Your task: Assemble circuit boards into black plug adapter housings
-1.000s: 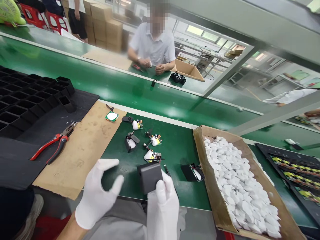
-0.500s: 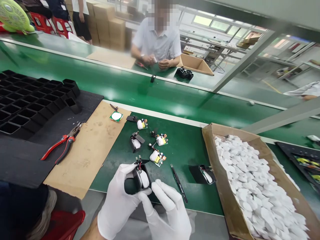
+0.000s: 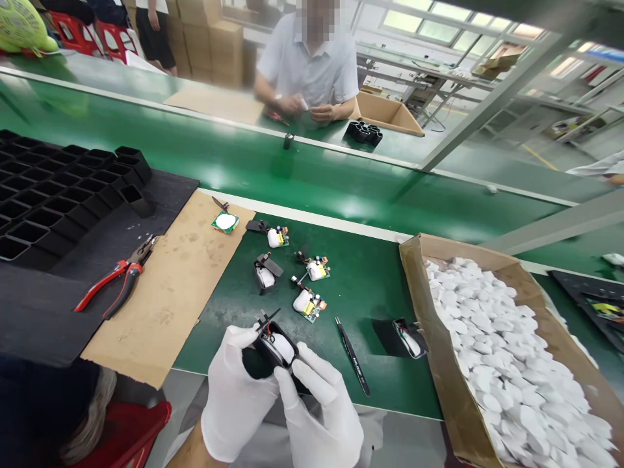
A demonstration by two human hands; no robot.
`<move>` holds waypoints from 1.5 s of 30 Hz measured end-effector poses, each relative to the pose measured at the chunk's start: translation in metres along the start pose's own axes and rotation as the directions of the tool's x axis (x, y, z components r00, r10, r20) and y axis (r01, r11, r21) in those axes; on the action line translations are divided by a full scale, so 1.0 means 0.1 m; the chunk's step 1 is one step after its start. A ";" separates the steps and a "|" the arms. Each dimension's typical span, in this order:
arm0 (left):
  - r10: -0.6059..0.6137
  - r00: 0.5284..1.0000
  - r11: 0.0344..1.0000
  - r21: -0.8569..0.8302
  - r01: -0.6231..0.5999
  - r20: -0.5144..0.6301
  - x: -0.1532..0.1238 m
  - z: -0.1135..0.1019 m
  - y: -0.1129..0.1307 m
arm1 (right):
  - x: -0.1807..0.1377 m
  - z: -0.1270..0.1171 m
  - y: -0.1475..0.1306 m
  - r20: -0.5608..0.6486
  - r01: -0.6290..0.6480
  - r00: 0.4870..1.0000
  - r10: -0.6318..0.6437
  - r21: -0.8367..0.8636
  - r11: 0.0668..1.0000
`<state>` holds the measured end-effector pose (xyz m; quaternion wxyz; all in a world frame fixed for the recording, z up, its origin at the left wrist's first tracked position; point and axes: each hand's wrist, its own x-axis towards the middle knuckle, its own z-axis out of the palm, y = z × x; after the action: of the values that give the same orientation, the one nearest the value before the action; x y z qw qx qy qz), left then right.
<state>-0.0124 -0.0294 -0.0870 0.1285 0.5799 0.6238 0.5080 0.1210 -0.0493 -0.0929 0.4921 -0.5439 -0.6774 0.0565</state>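
My left hand [image 3: 238,393], in a white glove, grips a small black plastic charger housing [image 3: 266,355] at its left side. My gloved right hand [image 3: 324,406] has its thumb and fingers closed on the housing's lower right end. Its open side faces up, showing a white pad [image 3: 283,349] and red wires. Dark prongs or a flap stand out at its far end. Beyond it lie circuit boards with white pads [image 3: 308,304] and another filled housing [image 3: 266,276]. Black tweezers [image 3: 353,357] lie right of my hands, near one more housing [image 3: 409,339] with its cover folded out.
Rows of black housings [image 3: 63,188] stand on a dark board at left. Red-handled pliers [image 3: 114,279] and a circuit board [image 3: 225,223] rest near brown cardboard [image 3: 170,286]. At right is a carton [image 3: 424,344] of white pads. Across the green conveyor [image 3: 234,156], a person [image 3: 309,71] handles something small.
The housing has turned in my hands, its near end swinging to the right and its far end to the left. My right fingers have come against its side. The view has shifted slightly.
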 end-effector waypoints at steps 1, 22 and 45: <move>-0.002 1.000 1.000 0.018 0.002 -0.004 0.00 0.01 0.00 | -0.01 0.01 0.01 0.004 0.005 1.000 -0.005 -0.007 1.000; -0.006 1.000 0.999 -0.042 0.007 0.017 -0.10 0.09 -0.02 | 0.00 -0.04 0.04 -0.001 -0.072 0.997 0.072 0.081 0.994; 0.140 0.990 0.984 0.103 -0.142 0.030 -0.10 0.06 -0.07 | 0.06 -0.06 0.09 0.214 -0.070 0.975 0.051 0.086 0.994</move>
<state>-0.0092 -0.0338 -0.1000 0.0687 0.6343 0.6055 0.4758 0.1324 -0.0435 -0.0919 0.4400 -0.5316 -0.7057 0.1606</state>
